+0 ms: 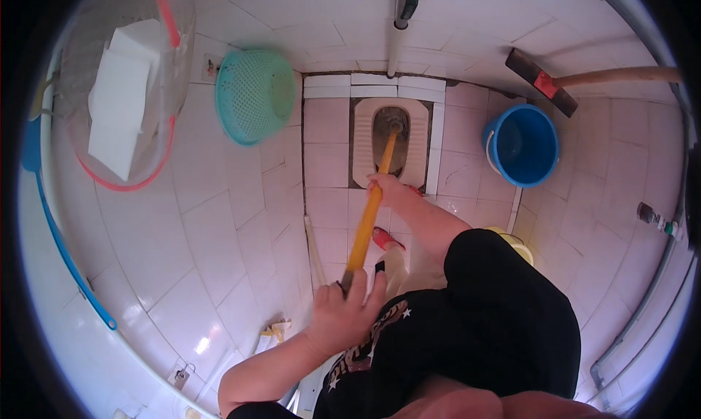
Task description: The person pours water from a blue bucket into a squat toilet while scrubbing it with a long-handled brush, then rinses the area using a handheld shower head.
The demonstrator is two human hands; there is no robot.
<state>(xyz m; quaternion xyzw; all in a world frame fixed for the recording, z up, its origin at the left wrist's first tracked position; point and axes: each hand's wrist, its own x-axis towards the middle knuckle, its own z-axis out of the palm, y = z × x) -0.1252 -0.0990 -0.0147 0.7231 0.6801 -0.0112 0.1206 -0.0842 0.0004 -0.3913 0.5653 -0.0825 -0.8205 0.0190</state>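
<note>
A long yellow pole (365,233) slants from near my body down to the squat toilet (414,138). Its far end is inside the toilet's bowl, at the far part; the head there is dark and blurred, so I cannot tell its kind. My left hand (345,311) is closed round the near end of the pole, by a dark grip. Further along, just at the toilet's near edge, my right hand (388,190) wraps round the pole's middle. A red slipper (385,238) shows on a foot below the pole.
A blue bucket (523,145) stands right of the toilet, with a broom-like brush (542,81) above it. A pale yellow bucket (520,249) is partly hidden by my right sleeve. On the left wall hang a green basket (255,97) and a clear bag (164,130). A pipe (395,52) runs behind the toilet.
</note>
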